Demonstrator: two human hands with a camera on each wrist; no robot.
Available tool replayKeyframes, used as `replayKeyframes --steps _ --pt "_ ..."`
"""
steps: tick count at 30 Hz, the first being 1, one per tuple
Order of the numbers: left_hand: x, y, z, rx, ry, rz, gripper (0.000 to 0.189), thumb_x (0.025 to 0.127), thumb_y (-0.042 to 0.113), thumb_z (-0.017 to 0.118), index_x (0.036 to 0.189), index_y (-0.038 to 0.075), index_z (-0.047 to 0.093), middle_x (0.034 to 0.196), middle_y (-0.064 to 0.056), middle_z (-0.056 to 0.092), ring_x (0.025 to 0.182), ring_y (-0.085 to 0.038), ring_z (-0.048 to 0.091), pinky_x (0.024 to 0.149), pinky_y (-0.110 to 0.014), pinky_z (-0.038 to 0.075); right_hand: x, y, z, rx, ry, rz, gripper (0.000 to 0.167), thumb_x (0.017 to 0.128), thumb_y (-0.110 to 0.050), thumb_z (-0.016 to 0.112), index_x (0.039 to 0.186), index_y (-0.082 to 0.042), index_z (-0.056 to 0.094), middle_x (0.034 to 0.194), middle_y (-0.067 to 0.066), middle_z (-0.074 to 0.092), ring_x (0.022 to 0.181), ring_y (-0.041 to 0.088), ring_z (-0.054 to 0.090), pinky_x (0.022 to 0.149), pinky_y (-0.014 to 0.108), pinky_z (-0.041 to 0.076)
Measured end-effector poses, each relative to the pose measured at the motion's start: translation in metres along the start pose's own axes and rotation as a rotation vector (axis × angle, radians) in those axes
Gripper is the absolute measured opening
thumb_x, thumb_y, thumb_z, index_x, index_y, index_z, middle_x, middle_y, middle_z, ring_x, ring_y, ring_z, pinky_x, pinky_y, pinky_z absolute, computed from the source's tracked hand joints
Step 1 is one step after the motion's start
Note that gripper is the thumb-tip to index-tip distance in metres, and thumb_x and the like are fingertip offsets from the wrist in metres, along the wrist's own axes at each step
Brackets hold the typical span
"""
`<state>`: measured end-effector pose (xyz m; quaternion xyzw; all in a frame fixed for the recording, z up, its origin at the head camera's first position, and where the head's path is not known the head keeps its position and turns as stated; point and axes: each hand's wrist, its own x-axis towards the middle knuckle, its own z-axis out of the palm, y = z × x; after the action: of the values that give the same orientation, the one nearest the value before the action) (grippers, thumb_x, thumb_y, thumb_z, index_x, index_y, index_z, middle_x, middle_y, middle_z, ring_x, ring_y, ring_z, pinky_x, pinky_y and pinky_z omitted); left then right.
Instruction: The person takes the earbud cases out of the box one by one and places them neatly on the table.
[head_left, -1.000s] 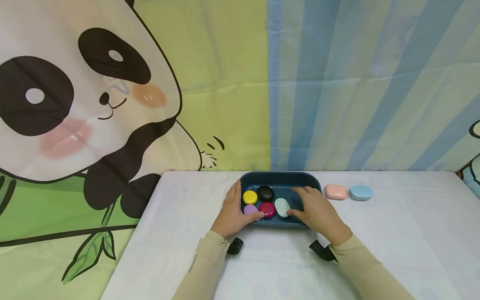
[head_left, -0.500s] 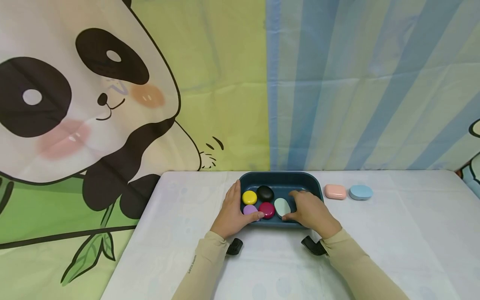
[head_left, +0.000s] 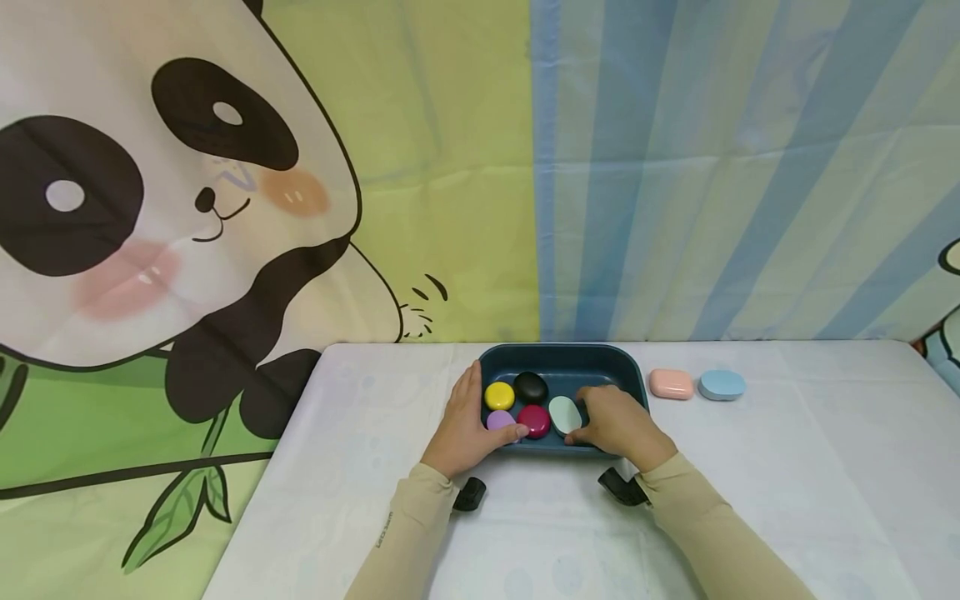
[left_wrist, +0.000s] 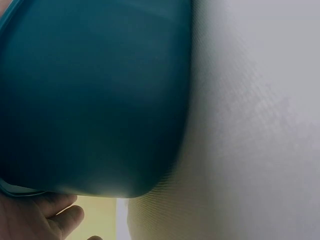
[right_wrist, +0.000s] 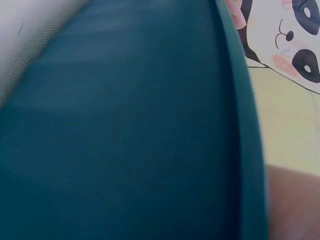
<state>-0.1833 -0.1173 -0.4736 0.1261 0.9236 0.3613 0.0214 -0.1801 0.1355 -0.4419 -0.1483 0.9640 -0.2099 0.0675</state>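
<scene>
blue tray (head_left: 558, 357), five pieces (head_left: 534, 422) inside — left hand (head_left: 465, 427) straight-fingered against it, right hand (head_left: 624, 423) pinching one pale piece (head_left: 562, 414)

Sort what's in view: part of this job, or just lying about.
Likely part of the job:
dark blue tray, left hand at its side
pale oval piece, at the right hand
yellow piece, black piece, red piece, purple piece inside

Apparently lying about:
pink piece, light blue piece: outside, untouched, but may belong

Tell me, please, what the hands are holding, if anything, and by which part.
The left hand holds the blue tray by its left end. The right hand is at the right side of the pale oval piece; any grip is unclear.
</scene>
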Motion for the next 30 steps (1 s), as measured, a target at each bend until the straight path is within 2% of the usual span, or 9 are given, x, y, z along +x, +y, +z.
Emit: replayKeyframes --steps 4,8,16,30 --pt "-0.0005 0.0003 -0.0005 -0.001 0.001 0.006 0.123 0.078 0.061 0.079 0.163 0.011 0.005 0.168 -0.007 0.010 0.152 -0.027 0.014 0.119 -0.054 0.024 0.0028 -0.0021 0.0011 0.003 0.011 -0.011 0.051 0.074 -0.039 0.090 0.103 -0.002 0.070 0.077 -0.001 0.062 0.069 0.016 0.055 0.060 0.031 0.047" --pt "-0.0007 0.0010 -0.0005 -0.008 -0.003 0.009 0.123 0.078 0.059 0.080 0.163 0.010 0.005 0.168 -0.009 0.010 0.152 -0.028 0.014 0.118 -0.055 0.024 0.0036 -0.0046 0.0021 0.023 0.012 -0.002 0.048 0.076 -0.035 0.089 0.103 -0.001 0.068 0.076 0.000 0.061 0.066 0.016 0.054 0.057 0.030 0.046" --pt "0.0006 0.0006 -0.0013 -0.003 -0.005 0.003 0.124 0.078 0.060 0.080 0.162 0.009 0.005 0.168 -0.008 0.010 0.152 -0.026 0.015 0.119 -0.053 0.025 0.0047 -0.0025 0.0040 -0.015 0.079 -0.041 0.040 0.079 -0.019 0.084 0.107 0.004 0.068 0.089 0.011 0.068 0.073 0.021 0.059 0.065 0.038 0.054" --pt "-0.0003 -0.0003 -0.0007 -0.001 -0.004 0.006 0.125 0.077 0.064 0.078 0.163 0.012 0.004 0.168 -0.008 0.010 0.152 -0.027 0.014 0.119 -0.052 0.024 0.0054 0.0006 0.0051 -0.025 0.078 -0.044 0.041 0.079 -0.018 0.083 0.109 0.004 0.067 0.091 0.011 0.066 0.074 0.021 0.056 0.066 0.036 0.052"
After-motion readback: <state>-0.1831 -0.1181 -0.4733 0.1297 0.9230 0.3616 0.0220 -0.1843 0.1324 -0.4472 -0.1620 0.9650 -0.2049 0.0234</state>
